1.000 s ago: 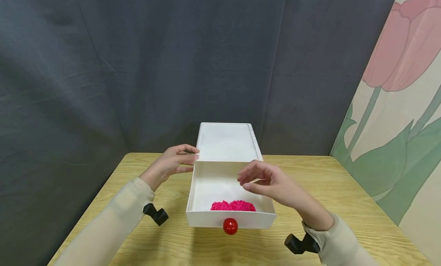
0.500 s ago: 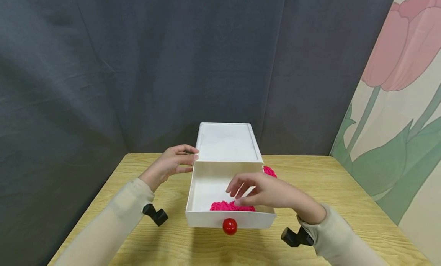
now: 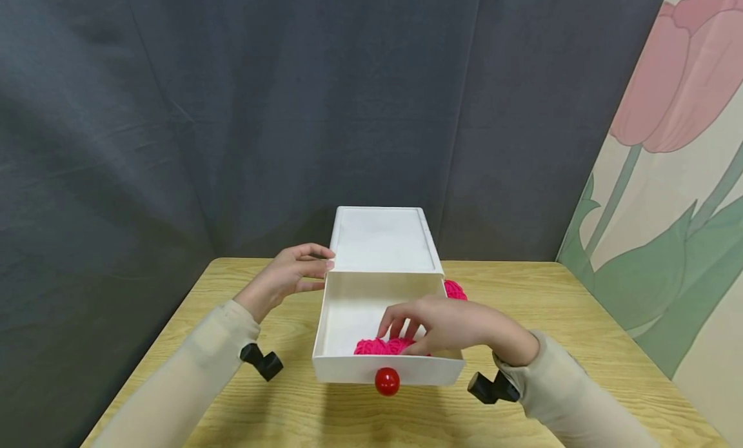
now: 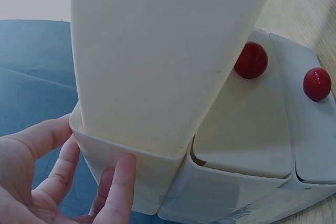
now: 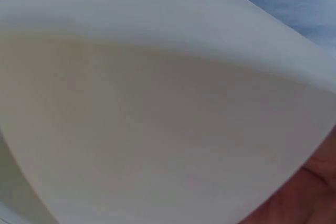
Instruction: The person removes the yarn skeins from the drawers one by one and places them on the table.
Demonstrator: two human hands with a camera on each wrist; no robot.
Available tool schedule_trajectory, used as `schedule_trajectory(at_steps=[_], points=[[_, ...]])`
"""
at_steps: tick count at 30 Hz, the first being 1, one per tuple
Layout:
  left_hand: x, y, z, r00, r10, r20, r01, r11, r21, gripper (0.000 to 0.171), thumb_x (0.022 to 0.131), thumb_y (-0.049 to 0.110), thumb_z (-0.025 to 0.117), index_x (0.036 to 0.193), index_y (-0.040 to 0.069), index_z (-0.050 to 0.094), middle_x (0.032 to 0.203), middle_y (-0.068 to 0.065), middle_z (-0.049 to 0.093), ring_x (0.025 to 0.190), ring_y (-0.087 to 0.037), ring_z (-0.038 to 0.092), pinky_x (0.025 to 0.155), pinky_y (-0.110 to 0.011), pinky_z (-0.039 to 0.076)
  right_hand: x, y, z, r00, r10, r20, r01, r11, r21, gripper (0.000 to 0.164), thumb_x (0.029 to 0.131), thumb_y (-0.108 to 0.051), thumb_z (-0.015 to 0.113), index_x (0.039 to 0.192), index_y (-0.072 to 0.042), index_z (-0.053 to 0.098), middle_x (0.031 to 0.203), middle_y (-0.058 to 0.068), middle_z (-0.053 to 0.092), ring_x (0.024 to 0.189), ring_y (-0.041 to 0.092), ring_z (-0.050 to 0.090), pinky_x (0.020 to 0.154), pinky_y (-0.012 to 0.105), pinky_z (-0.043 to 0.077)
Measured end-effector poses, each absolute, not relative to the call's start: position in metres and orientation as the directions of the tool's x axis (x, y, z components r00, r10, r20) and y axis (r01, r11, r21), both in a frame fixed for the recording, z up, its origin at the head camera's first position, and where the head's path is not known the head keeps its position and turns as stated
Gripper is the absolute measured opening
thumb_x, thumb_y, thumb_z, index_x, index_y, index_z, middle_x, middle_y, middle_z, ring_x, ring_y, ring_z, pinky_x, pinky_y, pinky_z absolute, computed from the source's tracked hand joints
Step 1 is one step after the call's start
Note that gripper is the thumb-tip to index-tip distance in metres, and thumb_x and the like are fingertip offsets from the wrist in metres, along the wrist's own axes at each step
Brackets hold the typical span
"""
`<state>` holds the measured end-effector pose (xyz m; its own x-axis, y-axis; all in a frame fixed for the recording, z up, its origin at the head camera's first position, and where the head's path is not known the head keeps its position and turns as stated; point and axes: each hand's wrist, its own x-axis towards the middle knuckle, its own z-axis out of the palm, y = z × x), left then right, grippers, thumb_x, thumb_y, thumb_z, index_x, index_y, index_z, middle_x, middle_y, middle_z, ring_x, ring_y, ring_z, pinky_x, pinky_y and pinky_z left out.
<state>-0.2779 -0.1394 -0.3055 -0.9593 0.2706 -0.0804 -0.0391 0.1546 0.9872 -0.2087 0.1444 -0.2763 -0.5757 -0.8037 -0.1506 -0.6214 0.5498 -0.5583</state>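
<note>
A white drawer (image 3: 348,312) with a round red knob (image 3: 387,381) is pulled out from under the white cabinet top (image 3: 383,238). Inside, by its front wall, lies a bundle of bright pink yarn (image 3: 371,347). My right hand (image 3: 444,322) reaches down into the drawer, its bent, spread fingers and thumb at the yarn; a firm grip is not visible. In the right wrist view the drawer wall (image 5: 157,124) covers nearly everything. My left hand (image 3: 287,272) touches the cabinet's left side; the left wrist view shows fingertips against the casing (image 4: 157,169).
More pink yarn (image 3: 455,290) shows at the cabinet's right side. Below the pulled-out drawer, further shut drawers with red knobs (image 4: 317,84) appear in the left wrist view. Everything stands on a wooden table (image 3: 522,306) before a dark curtain (image 3: 290,113).
My right hand has moved down and slightly left, from above the drawer to the yarn inside. This uncovered the pink yarn beside the cabinet. The left hand has stayed put.
</note>
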Motion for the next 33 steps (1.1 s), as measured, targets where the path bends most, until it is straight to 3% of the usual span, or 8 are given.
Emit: schedule_trajectory(at_steps=[9,16,25,33], points=[[-0.2778,-0.1388,-0.3058,-0.959,0.271,-0.081,-0.043,0.144,0.989,0.029,0.091,0.014,0.066,0.118,0.006,0.058,0.109,-0.008,0.062,0.090,-0.019,0.064,0.089,-0.040,0.056,-0.2123,0.1435,-0.2761,-0.537,-0.823,-0.186,-0.662,0.548,-0.512,0.027,0.088,-0.010,0.070,0.110,-0.023,0.062,0.098,-0.010,0.066,0.084,0.001,0.060,0.080,0.025,0.054],[-0.2782,-0.1393,-0.3064,-0.960,0.267,-0.083,-0.045,0.145,0.988,0.028,0.091,0.014,0.067,0.118,0.006,0.059,0.109,-0.008,0.062,0.090,-0.019,0.063,0.089,-0.040,0.056,-0.2137,0.1450,-0.2771,-0.525,-0.842,-0.126,-0.691,0.507,-0.515,0.025,0.087,-0.010,0.071,0.108,-0.021,0.063,0.092,-0.011,0.065,0.082,0.001,0.060,0.077,0.025,0.054],[-0.2784,-0.1398,-0.3071,-0.960,0.270,-0.078,-0.039,0.149,0.988,0.029,0.091,0.016,0.067,0.117,0.006,0.059,0.110,-0.008,0.062,0.090,-0.019,0.064,0.090,-0.041,0.055,-0.2135,0.1472,-0.2741,-0.611,-0.786,-0.093,-0.596,0.534,-0.600,0.025,0.085,-0.022,0.075,0.107,-0.024,0.063,0.092,-0.011,0.065,0.085,0.006,0.060,0.073,0.024,0.054],[-0.2781,-0.1392,-0.3060,-0.961,0.266,-0.080,-0.044,0.141,0.989,0.027,0.091,0.015,0.067,0.116,0.007,0.059,0.108,-0.007,0.062,0.089,-0.018,0.064,0.089,-0.041,0.055,-0.2152,0.1504,-0.2732,-0.670,-0.742,-0.013,-0.553,0.510,-0.659,0.025,0.084,-0.019,0.074,0.106,-0.020,0.064,0.091,-0.006,0.066,0.084,0.013,0.064,0.072,0.030,0.056]])
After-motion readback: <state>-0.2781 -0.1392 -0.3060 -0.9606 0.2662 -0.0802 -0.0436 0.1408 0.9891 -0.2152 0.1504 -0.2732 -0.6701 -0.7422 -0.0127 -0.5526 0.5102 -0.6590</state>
